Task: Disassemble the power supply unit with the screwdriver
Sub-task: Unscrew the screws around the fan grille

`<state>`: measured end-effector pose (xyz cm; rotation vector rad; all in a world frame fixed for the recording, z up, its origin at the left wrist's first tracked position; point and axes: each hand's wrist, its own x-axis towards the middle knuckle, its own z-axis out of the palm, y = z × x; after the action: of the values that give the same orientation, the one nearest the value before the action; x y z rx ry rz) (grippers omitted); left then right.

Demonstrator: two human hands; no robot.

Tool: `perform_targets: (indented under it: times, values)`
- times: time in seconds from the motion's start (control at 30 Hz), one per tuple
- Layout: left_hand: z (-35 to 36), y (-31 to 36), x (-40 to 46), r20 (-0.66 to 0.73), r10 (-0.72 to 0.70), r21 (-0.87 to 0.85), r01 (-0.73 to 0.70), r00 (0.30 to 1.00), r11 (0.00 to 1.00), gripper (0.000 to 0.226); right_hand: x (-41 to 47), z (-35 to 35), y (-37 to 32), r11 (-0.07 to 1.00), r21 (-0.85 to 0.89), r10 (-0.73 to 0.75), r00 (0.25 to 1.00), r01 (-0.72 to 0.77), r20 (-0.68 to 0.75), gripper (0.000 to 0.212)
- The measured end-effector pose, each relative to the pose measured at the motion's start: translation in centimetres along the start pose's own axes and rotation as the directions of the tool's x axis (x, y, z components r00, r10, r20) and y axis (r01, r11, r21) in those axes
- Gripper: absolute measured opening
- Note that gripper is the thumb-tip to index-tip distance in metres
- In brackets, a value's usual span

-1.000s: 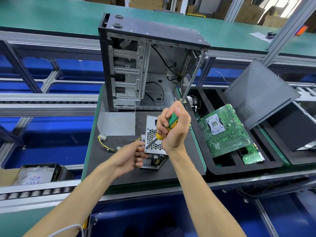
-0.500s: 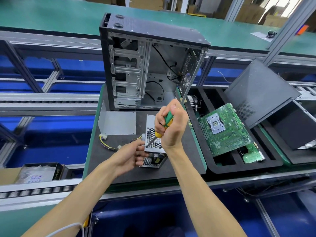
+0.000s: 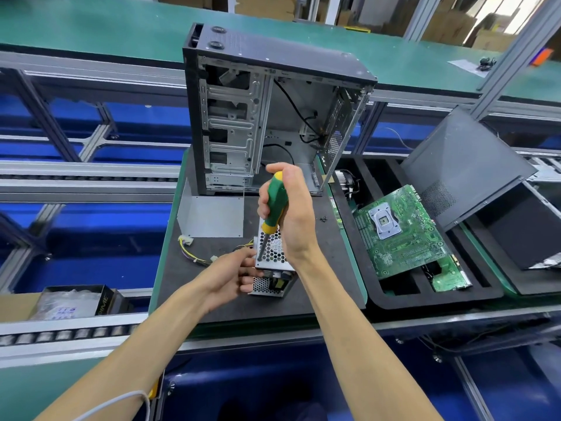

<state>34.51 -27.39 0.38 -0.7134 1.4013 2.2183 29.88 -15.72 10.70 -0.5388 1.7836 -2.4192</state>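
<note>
A small silver power supply unit (image 3: 274, 256) with a perforated grille lies on the dark work mat (image 3: 318, 284). My right hand (image 3: 290, 211) grips a green and yellow screwdriver (image 3: 274, 205) nearly upright, its tip on the unit's top left corner. My left hand (image 3: 232, 276) holds the unit's left side, fingers curled against its edge. Yellow and black cables (image 3: 194, 253) run from the unit to the left across the mat.
An open, empty computer case (image 3: 267, 117) stands upright behind the unit. A grey metal sheet (image 3: 212, 215) lies in front of it. A few loose screws (image 3: 323, 219) rest on the mat. To the right, a black foam tray (image 3: 437, 296) holds a green motherboard (image 3: 400, 232).
My right hand has turned the screwdriver from a slant to nearly upright and shifted its grip round the handle. My left hand stays on the unit.
</note>
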Motion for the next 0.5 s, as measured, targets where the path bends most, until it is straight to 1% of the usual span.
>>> perform_targets:
  times: [0.07,0.17,0.23,0.27,0.37,0.5]
  values:
    - [0.09,-0.03,0.06,-0.002,0.001,0.001,-0.001,1.0,1.0,0.017,-0.13,0.19,-0.14,1.0,0.009,0.001,1.0,-0.001,-0.007,0.025]
    - [0.16,-0.02,0.13,-0.021,-0.006,-0.017,0.005,1.0,1.0,0.031,-0.44,0.45,-0.2,0.999,-0.036,-0.04,0.999,0.04,-0.017,0.024]
    - [0.09,-0.15,0.18,-0.033,-0.003,-0.043,0.002,0.999,0.999,0.034,-0.48,0.43,-0.14,0.996,-0.08,-0.047,0.999,0.046,-0.014,0.023]
    - [0.02,-0.23,0.19,-0.035,0.0,-0.053,-0.002,0.999,0.999,0.034,-0.46,0.41,-0.15,0.995,-0.088,-0.041,0.999,0.041,-0.005,0.026]
    - [-0.04,-0.45,0.26,-0.034,0.01,-0.064,-0.012,0.999,0.998,0.03,-0.09,0.34,-0.11,0.999,-0.034,-0.011,1.0,0.011,0.005,0.037]
    - [0.08,-0.47,0.27,-0.035,0.011,-0.045,-0.012,0.999,0.999,0.034,0.08,0.54,-0.03,1.0,0.015,0.007,1.0,-0.007,-0.024,0.025]
